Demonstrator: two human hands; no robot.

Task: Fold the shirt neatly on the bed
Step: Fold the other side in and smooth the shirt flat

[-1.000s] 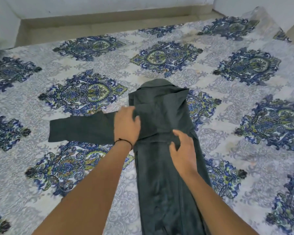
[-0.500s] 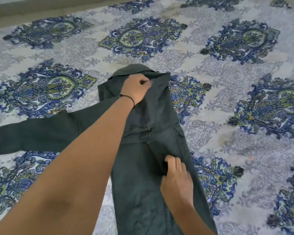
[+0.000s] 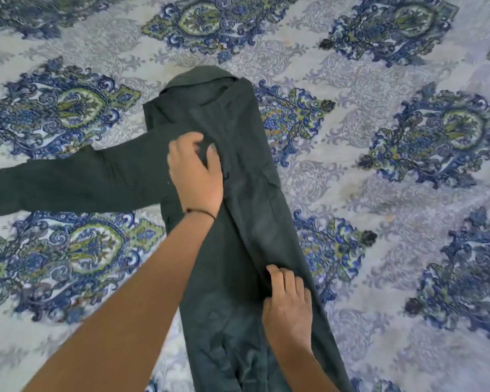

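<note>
A dark green shirt (image 3: 246, 176) lies lengthwise on the bed, collar at the far end, its right side folded in over the body. One long sleeve (image 3: 68, 185) stretches out flat to the left. My left hand (image 3: 195, 174), a black band at the wrist, lies on the chest below the shoulder with its fingers curled into a bunch of cloth. My right hand (image 3: 289, 304) presses on the lower body, fingertips tucked at the edge of the folded-in flap. The shirt's hem runs out of view at the bottom.
The bed sheet (image 3: 379, 171) is white-grey with large blue and green medallions and spreads in every direction around the shirt. No other object lies on it.
My left hand came back down from the collar to the chest near the sleeve. My right hand stayed low on the folded flap. The camera dipped closer to the bed.
</note>
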